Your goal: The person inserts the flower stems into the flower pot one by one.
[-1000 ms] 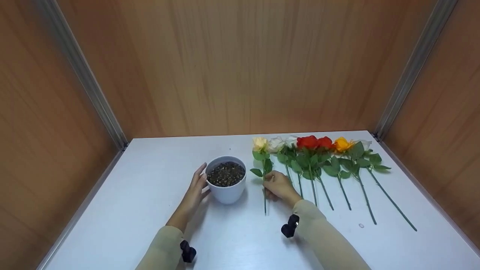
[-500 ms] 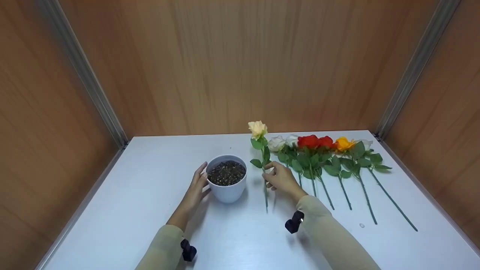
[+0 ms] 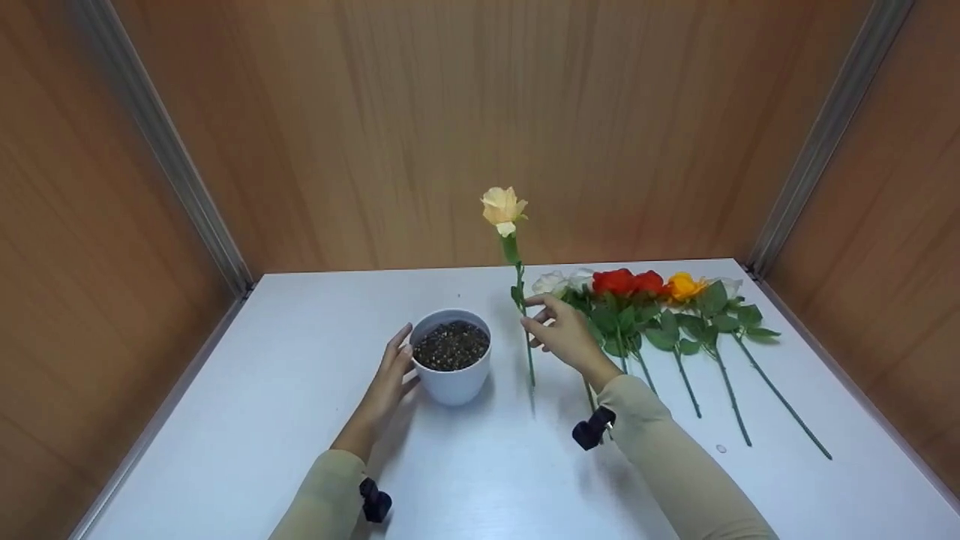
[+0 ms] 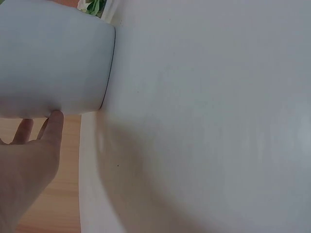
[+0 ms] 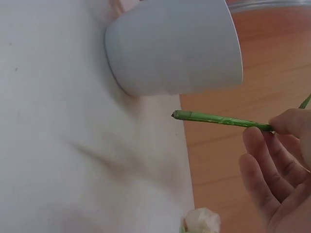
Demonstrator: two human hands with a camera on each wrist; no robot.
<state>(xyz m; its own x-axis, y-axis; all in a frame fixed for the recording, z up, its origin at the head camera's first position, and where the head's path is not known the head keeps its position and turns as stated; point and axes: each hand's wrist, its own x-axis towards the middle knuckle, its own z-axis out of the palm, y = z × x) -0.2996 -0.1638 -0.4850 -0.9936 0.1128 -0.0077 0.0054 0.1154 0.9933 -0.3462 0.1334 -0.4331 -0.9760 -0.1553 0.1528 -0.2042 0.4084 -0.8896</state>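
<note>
A white pot [image 3: 454,386] filled with dark soil [image 3: 451,346] stands upright on the table. My left hand [image 3: 391,375] rests against the pot's left side; in the left wrist view its fingertips [image 4: 56,119] touch the wall with the fingers fairly straight. My right hand [image 3: 564,335] pinches the green stem of a pale yellow rose [image 3: 502,208] between thumb and fingers. The rose is held upright, to the right of the pot. In the right wrist view, the cut lower end of the stem [image 5: 194,116] hangs free above the table, apart from the pot.
To the right lies a row of roses: white roses [image 3: 551,283], red roses [image 3: 615,282], an orange-yellow rose [image 3: 684,287], with long stems towards me. A small clear disc [image 3: 721,449] lies near the stems. Wooden panels [image 3: 480,135] enclose the white table [image 3: 262,390].
My right hand has lifted the pale yellow rose off the table and tipped it upright, its bloom rising against the back panel. The left hand and pot have stayed put.
</note>
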